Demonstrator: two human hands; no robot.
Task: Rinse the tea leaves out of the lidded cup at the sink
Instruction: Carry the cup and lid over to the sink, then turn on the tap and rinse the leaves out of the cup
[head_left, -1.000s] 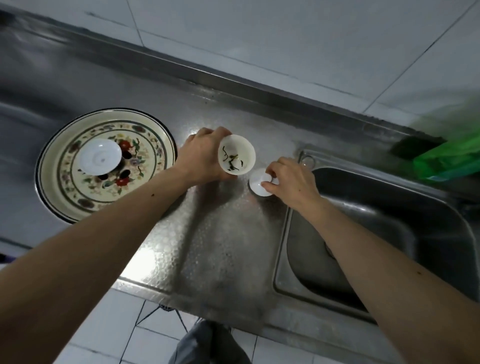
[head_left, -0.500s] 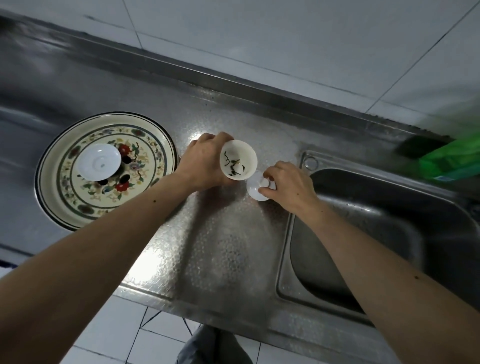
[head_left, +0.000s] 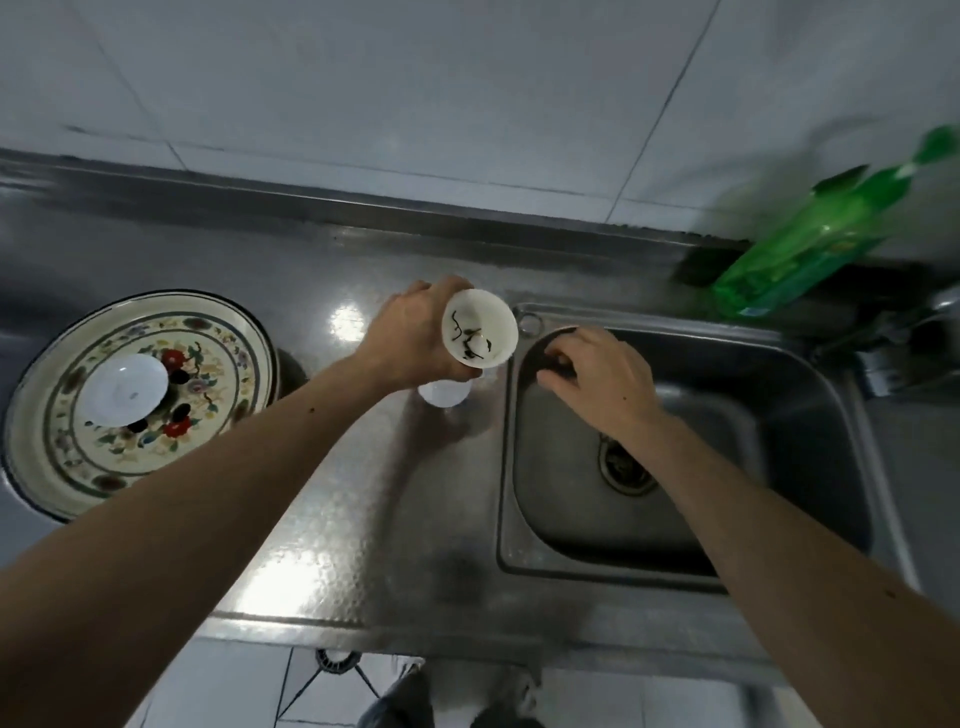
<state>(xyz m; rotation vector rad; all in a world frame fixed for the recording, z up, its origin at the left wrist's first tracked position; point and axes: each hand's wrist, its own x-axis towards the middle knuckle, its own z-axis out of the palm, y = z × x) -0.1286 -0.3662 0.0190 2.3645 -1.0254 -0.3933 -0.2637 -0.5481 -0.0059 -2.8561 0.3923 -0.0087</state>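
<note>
Seen from the head camera, the left hand (head_left: 415, 340) wraps its fingers around the outside of a small white cup (head_left: 480, 331), clamped on its wall; the cup is glossy porcelain, round and flaring to a thin rim, and it is held in the air above the steel counter (head_left: 332, 519), just left of the sink's (head_left: 675, 566) near-left corner; its axis is tipped so that the open mouth faces up and toward the camera, with the base hidden behind the hand; dark, thin, curled tea leaves (head_left: 470, 338) cling to the wet inner wall and bottom. Below the cup, on the counter, lies a small white round lid (head_left: 444, 393), partly hidden by the hand. The right hand (head_left: 602, 382) hovers over the left part of the sink basin, palm down, fingers loosely curled and slightly apart, holding nothing. The counter is stainless steel with a fine dimpled texture that throws bright patches of light; the sink is a smooth, rounded-rectangle steel basin with a round drain strainer (head_left: 626, 465) in its floor. To the far left sits a large round plate (head_left: 140, 400) with floral bands and a dark rim; a small plain white saucer (head_left: 126, 388) rests on it. A translucent green plastic bottle (head_left: 810, 228), blurred, leans at the back right near the white tiled wall (head_left: 415, 78).
</note>
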